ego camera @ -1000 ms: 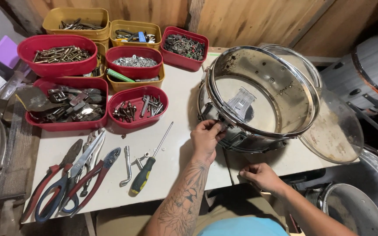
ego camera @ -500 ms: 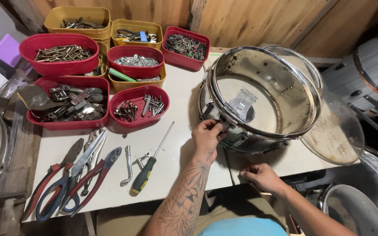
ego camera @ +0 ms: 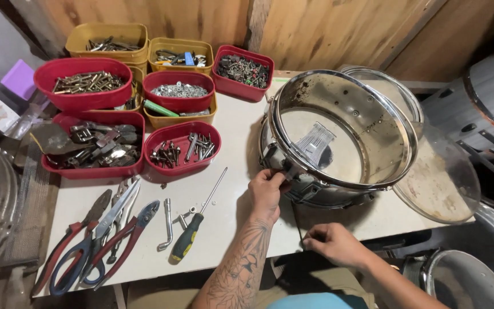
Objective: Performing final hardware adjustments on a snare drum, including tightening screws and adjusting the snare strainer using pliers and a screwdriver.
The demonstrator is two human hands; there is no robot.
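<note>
Your fingers (ego camera: pixel 275 177) are curled tight on a metal fitting at the near side of the chrome drum shell (ego camera: pixel 338 137), left hand (ego camera: pixel 267 191) pressed right up against the rim; the fitting itself is mostly buried under your grip, so its shape is hard to make out. The drum sits on the white table (ego camera: pixel 230 131), open side up, with a band of snare wires showing through the bottom. Your right hand (ego camera: pixel 330 243) is down at the table's front edge, fingers bunched and pinched together, and whether anything is between them I cannot tell. A clear drum head (ego camera: pixel 441 183) pokes out from behind the shell on the right, partly covered. Left of your arm lie a screwdriver (ego camera: pixel 192 229) with a black and yellow handle, a small metal key (ego camera: pixel 167 226), and a pile of pliers and snips (ego camera: pixel 95 240). Red and yellow bins (ego camera: pixel 181 146) of screws and hardware line the back; the small parts blur together.
</note>
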